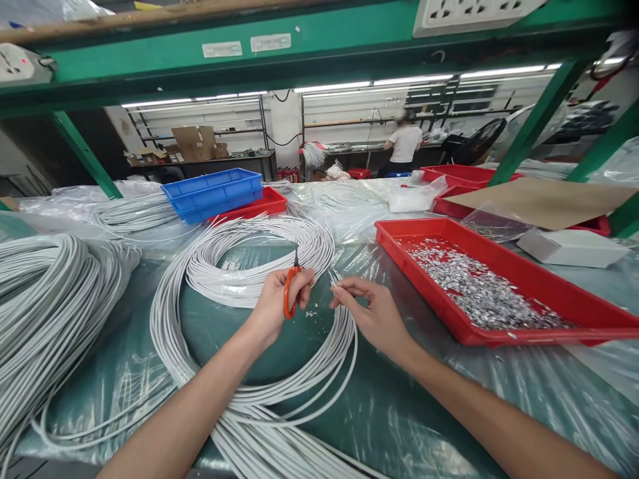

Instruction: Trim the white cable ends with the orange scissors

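My left hand (272, 303) is closed around the orange handles of a pair of scissors (289, 293), whose dark, narrow blades point up and away from me. Just to the right, my right hand (377, 316) pinches the end of a white cable (354, 359) between thumb and fingers. Other cable tips stick up around those fingertips. The loose white cables curve in a large loop (167, 326) beneath both hands, and a white cable coil (224, 283) lies behind them. Tiny white scraps (312, 313) are scattered on the green table between my hands.
At right, a red tray (407, 283) holds many small shiny metal pieces. A thick cable bundle (54, 299) lies at left. A blue bin (214, 193) sits on a red one behind. A white box (572, 247) is at far right. A green shelf beam (319, 50) crosses overhead. A person (405, 143) is in the background.
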A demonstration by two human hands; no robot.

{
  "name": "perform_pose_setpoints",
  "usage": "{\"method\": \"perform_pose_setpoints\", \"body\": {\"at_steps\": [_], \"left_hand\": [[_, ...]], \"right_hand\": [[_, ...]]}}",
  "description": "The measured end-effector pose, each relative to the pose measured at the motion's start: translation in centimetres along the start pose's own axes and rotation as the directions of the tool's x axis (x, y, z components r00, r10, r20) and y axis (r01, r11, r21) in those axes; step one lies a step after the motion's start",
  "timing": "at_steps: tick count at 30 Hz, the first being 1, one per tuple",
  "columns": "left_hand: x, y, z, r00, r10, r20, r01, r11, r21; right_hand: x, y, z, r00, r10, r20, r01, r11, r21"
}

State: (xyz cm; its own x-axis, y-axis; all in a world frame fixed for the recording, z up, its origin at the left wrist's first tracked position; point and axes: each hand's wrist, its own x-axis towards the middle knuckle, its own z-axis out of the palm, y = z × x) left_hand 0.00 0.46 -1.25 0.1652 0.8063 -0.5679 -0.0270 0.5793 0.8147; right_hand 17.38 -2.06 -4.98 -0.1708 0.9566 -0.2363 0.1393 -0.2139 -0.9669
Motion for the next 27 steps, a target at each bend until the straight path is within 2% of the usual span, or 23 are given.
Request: {"method": "perform_pose_setpoints", "body": {"at_steps": [3,7,10,15,22,27], "left_hand": [[0.0,0.0,0.0,1.0,0.013,-0.008,-0.013,1.0,0.004],[-0.1,0.1,0.2,0.993,-0.017,-0.115,0.011,0.998,-0.054],[0.1,0.2,0.2,0.988,-0.024,-0.154,0.007,0.994,-0.107],[0.5,-0.2,-0.1,0.989,0.001,-0.148,-0.02,0.991,-0.13],[0.6,-0.5,-0.2,0.989,-0.02,-0.149,0.001,0.993,-0.121],[0.8,-0.5,-0.4,0.987,-0.029,-0.157,0.007,0.99,-0.139]], "right_hand": [[-0.3,0.0,0.2,1.0,-0.008,0.021,0.008,1.0,0.009],[-0.4,-0.1,0.2,1.0,0.005,0.028,-0.005,1.0,0.01],[-0.5,-0.4,0.3,0.999,0.016,0.035,-0.016,1.0,0.001],[-0.7,-0.4,0.4,0.999,0.014,0.04,-0.014,1.0,-0.014],[-0.2,0.3,-0.1,0.998,0.04,0.05,-0.047,0.986,0.158],[0.2,0.5,-0.4,0.995,0.087,0.04,-0.094,0.974,0.206]]}}
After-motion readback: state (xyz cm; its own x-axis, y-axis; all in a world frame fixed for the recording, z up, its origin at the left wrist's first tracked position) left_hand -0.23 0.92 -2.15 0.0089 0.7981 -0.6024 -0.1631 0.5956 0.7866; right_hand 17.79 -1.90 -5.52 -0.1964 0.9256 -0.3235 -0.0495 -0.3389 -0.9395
